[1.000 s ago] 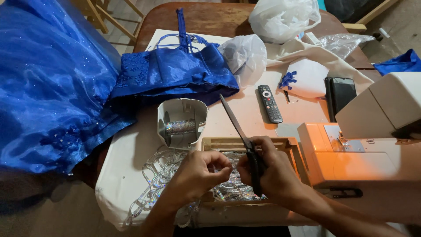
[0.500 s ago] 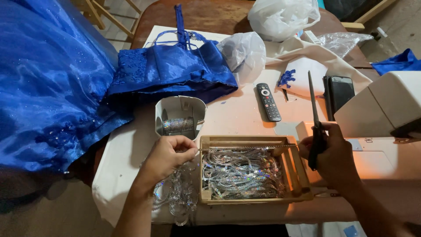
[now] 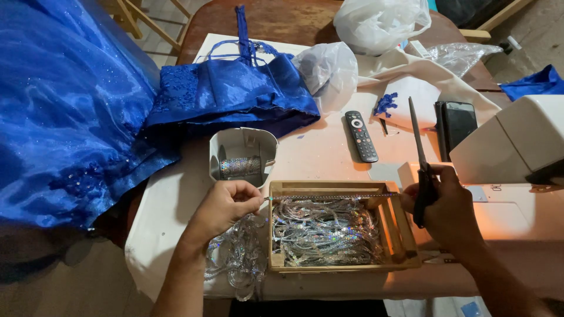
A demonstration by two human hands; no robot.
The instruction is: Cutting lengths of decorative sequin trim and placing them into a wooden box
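My left hand (image 3: 226,206) pinches one end of a thin shiny sequin strip (image 3: 332,196), pulled taut across the top of a shallow wooden box (image 3: 399,229) filled with cut silvery strips. My right hand (image 3: 440,202) holds the strip's other end together with black-handled scissors (image 3: 418,152), blades pointing up and away. More silvery trim (image 3: 238,261) spills over the table edge beside my left wrist. A white holder (image 3: 242,154) with a spool of the sequin trim stands just beyond my left hand.
A blue satin dress (image 3: 88,105) covers the left side. A black remote (image 3: 361,136), a dark phone (image 3: 457,124), plastic bags (image 3: 382,23) and blue scraps (image 3: 385,104) lie further back. A white sewing machine (image 3: 517,147) stands at the right.
My hands have moved apart, stretching the strip across the box. The right hand swung right with the scissors, which now point upright instead of slanting over the box.
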